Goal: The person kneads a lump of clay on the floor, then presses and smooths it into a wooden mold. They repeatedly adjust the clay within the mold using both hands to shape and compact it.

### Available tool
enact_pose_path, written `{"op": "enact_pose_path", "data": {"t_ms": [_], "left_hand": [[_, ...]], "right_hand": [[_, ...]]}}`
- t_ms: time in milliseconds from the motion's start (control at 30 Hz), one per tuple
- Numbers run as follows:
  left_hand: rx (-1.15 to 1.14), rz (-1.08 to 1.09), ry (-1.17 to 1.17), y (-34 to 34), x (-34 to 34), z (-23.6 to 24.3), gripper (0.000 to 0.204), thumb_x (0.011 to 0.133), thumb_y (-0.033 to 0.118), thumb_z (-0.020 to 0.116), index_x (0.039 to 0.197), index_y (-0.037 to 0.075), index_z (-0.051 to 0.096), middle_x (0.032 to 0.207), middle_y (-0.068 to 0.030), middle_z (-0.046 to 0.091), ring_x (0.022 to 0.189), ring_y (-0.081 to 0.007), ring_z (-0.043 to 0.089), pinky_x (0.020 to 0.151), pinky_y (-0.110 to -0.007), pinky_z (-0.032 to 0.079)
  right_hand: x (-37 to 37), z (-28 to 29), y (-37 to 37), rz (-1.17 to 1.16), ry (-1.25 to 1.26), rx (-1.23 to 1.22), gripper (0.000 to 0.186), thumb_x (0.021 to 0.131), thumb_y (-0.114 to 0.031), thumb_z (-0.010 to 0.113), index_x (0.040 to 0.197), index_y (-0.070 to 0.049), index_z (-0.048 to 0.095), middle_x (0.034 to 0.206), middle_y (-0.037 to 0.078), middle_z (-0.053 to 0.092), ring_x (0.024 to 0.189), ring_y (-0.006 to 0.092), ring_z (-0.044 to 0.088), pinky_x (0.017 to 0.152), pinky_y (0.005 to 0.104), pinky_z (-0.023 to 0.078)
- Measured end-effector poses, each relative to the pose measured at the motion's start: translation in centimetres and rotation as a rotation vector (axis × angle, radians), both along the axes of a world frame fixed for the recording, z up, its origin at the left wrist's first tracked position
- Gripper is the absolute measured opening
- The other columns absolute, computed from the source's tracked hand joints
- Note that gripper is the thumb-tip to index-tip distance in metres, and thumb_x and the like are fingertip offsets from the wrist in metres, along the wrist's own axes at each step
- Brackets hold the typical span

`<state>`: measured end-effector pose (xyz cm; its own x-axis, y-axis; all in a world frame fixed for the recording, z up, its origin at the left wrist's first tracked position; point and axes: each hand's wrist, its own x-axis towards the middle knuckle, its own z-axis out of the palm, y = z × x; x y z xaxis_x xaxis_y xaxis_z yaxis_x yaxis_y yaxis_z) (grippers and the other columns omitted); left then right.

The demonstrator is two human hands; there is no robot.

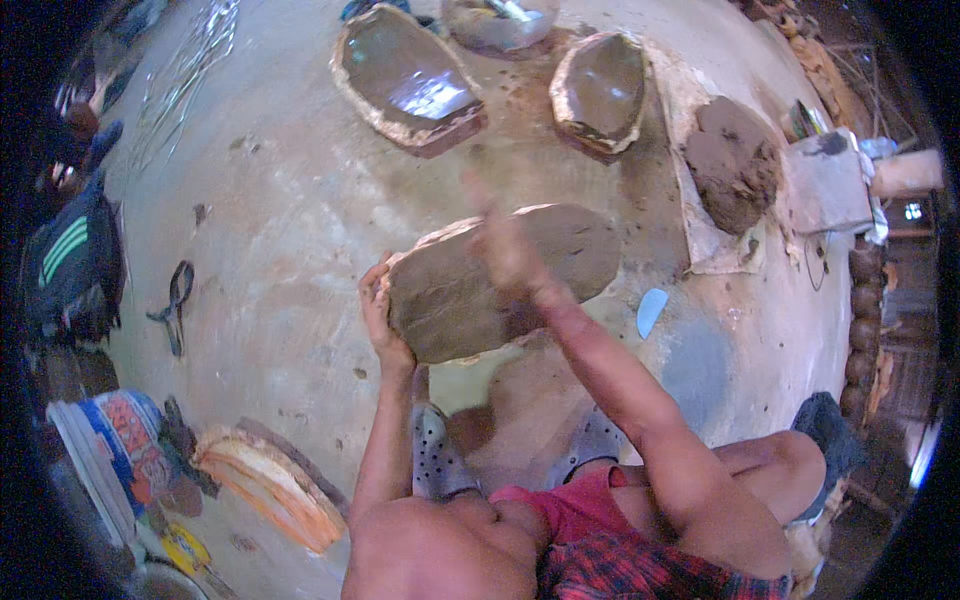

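A long oval mould (450,310) with smooth wet brown clay over its face and a pale, rough edge lies in front of me, slightly tilted. My left hand (380,315) grips its left end, fingers wrapped over the edge. Over the middle of the clay is my right hand (510,255), smeared by motion; its fingers point away from me, and whether it touches the clay I cannot tell. Beyond stand two hollow pale-rimmed moulds, a larger one (405,70) and a smaller one (602,88), both with shiny wet brown insides.
A brown clay lump (732,165) sits on a sheet (720,262) at the right, beside a grey block (828,185). Near my right forearm lies a light-blue half-moon scraper (652,312). A bowl (500,25) stands far off; a bucket (135,450) and pale-orange mould piece (270,485) are lower left.
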<state>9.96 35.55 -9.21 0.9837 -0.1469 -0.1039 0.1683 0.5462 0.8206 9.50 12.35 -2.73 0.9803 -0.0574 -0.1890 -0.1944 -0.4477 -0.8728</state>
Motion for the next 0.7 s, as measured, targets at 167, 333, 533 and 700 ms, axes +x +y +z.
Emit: {"op": "enact_pose_path", "data": {"t_ms": [167, 333, 533, 700], "left_hand": [[0.023, -0.004, -0.016, 0.0, 0.0, -0.2, 0.047, 0.106, 0.032, 0.056, 0.142, 0.003, 0.056, 0.164, -0.0226, 0.047, 0.149, -0.0333, 0.046, 0.128, -0.048, 0.033], [-0.033, 0.017, 0.041, -0.3, -0.3, 0.5, 0.046, 0.106, 0.030, 0.054, 0.143, 0.003, 0.054, 0.163, -0.0222, 0.048, 0.149, -0.0322, 0.048, 0.126, -0.047, 0.036], [-0.058, 0.014, 0.049, -0.5, -1.0, 0.6, 0.044, 0.107, 0.028, 0.054, 0.143, 0.003, 0.055, 0.158, -0.0188, 0.052, 0.146, -0.0308, 0.051, 0.124, -0.045, 0.039], [0.113, 0.006, -0.044, -0.4, -0.7, 0.4, 0.042, 0.108, 0.028, 0.056, 0.142, 0.003, 0.055, 0.156, -0.0173, 0.054, 0.145, -0.0303, 0.052, 0.124, -0.044, 0.040]], "right_hand": [[1.2, -2.1, -1.6, 0.035, -0.547, -0.349, 0.081, 0.104, -0.036, 0.062, 0.171, -0.003, 0.029, 0.175, 0.028, 0.030, 0.162, 0.0441, 0.029, 0.132, 0.0487, 0.025], [1.2, -2.8, 5.2, 0.164, -0.523, -0.369, 0.093, 0.105, -0.062, 0.054, 0.170, -0.001, 0.029, 0.177, 0.027, 0.026, 0.164, 0.0456, 0.022, 0.133, 0.0545, 0.019], [0.9, -1.2, 12.6, 0.159, -0.545, -0.056, 0.107, 0.101, -0.079, 0.045, 0.172, -0.001, 0.024, 0.179, 0.027, 0.017, 0.167, 0.0458, 0.013, 0.133, 0.0591, 0.013], [1.6, 0.3, 13.6, 0.137, -0.573, 0.069, 0.104, 0.101, -0.070, 0.055, 0.176, -0.010, 0.015, 0.183, 0.021, 0.010, 0.166, 0.0474, 0.013, 0.132, 0.0652, 0.010]]}}
